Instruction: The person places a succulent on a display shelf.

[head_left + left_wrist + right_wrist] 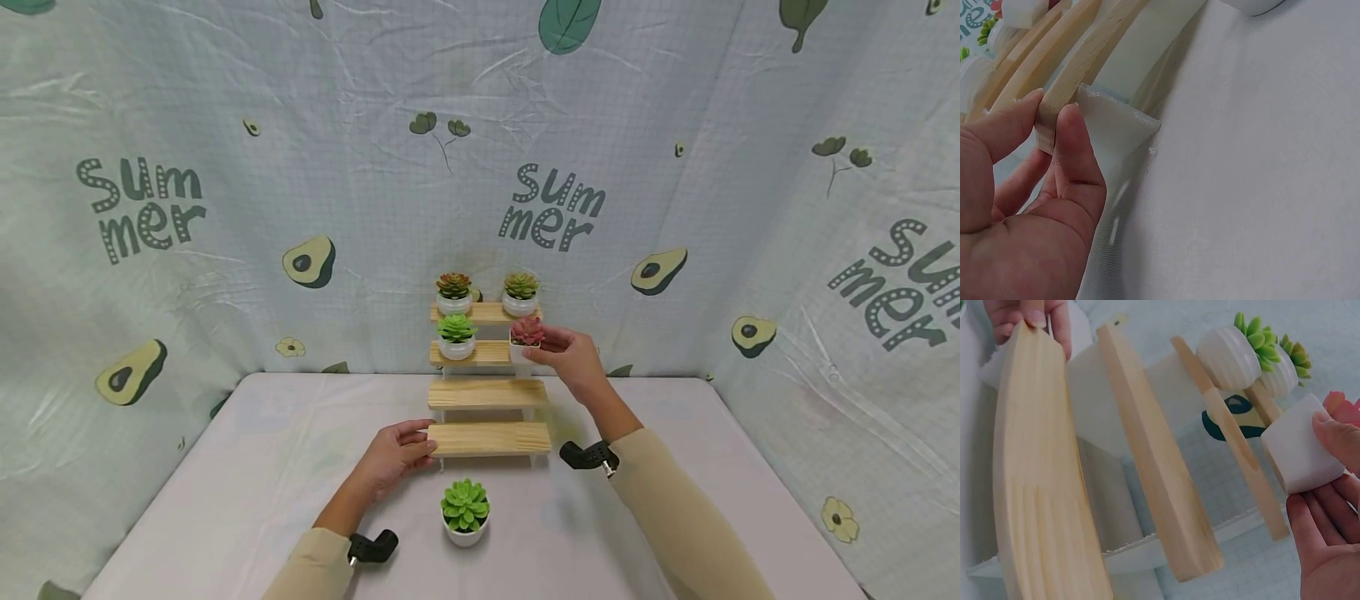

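A stepped stand of several wooden shelves [487, 393] on white supports stands on the table. At the right end of the second shelf from the top, my right hand [576, 360] holds a red succulent [527, 331] by its square white pot [1300, 447], thumb on one side and fingers on the other. Whether the pot's base bears on the board, I cannot tell. With thumb and fingers, my left hand [390, 457] pinches the left end of the lowest shelf [1069, 81]. A bright green succulent [457, 336] in a round white pot sits left on the second shelf.
On the top shelf are a reddish-brown succulent [453, 293] at left and a yellow-green succulent [521, 293] at right. Another green succulent [465, 510] stands on the white table [300, 433] in front. A printed cloth [375, 208] hangs behind the stand.
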Motion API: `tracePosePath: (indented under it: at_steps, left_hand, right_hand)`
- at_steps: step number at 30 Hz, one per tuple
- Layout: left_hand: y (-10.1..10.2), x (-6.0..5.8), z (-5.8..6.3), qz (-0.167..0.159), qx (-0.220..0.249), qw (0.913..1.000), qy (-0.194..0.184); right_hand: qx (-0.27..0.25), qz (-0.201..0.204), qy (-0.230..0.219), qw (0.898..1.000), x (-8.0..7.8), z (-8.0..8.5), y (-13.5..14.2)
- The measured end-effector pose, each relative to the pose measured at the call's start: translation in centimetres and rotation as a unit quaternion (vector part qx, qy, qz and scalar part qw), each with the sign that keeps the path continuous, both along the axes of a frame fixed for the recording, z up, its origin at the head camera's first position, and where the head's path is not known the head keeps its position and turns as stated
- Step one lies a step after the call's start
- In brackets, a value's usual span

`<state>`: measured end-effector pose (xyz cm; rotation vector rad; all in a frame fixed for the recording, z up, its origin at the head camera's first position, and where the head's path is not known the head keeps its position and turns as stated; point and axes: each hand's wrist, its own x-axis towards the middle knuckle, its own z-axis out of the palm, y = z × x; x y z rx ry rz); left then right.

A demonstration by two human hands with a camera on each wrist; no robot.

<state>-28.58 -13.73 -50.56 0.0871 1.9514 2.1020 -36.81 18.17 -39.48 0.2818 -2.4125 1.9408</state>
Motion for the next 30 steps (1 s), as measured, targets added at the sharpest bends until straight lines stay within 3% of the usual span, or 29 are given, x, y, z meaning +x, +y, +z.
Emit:
tracePosePath:
  at_steps: [11,30]
  left_hand:
    - [-0.1,-0.2,-0.3,-0.002,0.002,1.0,0.0]
    - [-0.1,-0.1,-0.2,-0.004,0.026,0.9996,-0.004]
  right_hand:
    - [-0.003,-0.003,-0.009,1.0,-1.2,0.0,-0.3]
    - [0.028,0.021,-0.014,0.999,-1.4,0.7,-0.1]
